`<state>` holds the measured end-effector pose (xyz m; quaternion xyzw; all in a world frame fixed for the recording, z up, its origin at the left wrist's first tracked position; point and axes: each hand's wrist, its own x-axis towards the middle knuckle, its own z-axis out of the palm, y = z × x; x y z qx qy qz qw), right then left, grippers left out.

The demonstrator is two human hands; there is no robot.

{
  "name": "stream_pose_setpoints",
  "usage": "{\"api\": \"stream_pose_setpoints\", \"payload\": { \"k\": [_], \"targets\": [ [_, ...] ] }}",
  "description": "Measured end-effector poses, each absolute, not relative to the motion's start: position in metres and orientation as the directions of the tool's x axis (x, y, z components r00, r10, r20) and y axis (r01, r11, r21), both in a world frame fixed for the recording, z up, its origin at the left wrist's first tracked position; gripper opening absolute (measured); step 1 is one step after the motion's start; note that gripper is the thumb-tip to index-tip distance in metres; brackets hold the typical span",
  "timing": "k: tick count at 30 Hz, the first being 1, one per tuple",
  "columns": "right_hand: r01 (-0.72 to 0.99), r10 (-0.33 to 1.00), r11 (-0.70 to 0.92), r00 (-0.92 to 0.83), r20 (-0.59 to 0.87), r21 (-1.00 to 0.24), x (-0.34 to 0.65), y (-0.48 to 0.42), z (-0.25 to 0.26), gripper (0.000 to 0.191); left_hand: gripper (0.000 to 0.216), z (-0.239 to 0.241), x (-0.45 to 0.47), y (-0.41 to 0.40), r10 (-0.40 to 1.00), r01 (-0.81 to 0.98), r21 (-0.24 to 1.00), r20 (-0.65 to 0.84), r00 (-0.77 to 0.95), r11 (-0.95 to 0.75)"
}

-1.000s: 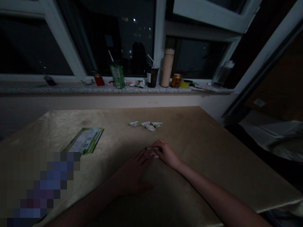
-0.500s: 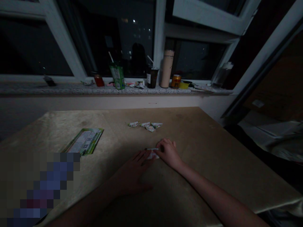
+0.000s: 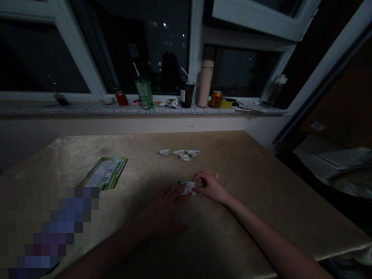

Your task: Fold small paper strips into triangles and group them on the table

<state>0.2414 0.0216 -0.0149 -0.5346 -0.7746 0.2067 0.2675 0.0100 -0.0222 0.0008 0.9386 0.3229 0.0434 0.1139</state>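
left hand [image 3: 167, 211]: splayed flat; fingertips over small, flat, white printed paper piece [image 3: 190, 188];
right hand [image 3: 213, 187]: curled at its right edge; can't tell if gripping

The paper [image 3: 189, 188] is white with coloured print, the tablecloth [image 3: 238, 162] golden-beige, the sill [image 3: 90, 110] speckled grey.

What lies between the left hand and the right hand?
In the head view, a small printed scrap lies there, partly covered by the left hand.
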Motion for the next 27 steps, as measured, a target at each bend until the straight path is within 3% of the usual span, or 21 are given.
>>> {"api": "stream_pose_setpoints", "payload": {
  "k": [6, 12, 27],
  "targets": [
    [0.713, 0.919, 0.388, -0.345, 0.189, -0.584, 0.245, 0.022, -0.014, 0.024, 0.083, 0.0, 0.009, -0.023, 0.61, 0.587, 0.244, 0.028, 0.792, -0.772],
    [0.722, 0.916, 0.36, -0.393, 0.079, -0.59, 0.247, 0.026, -0.008, 0.029, 0.081, -0.001, 0.007, -0.019, 0.599, 0.581, 0.225, 0.015, 0.801, -0.782],
    [0.741, 0.879, 0.367, -0.475, -0.053, -0.562, 0.248, 0.03, 0.003, 0.015, 0.081, 0.0, 0.007, -0.018, 0.597, 0.58, 0.208, 0.024, 0.802, -0.788]
  ]
}}
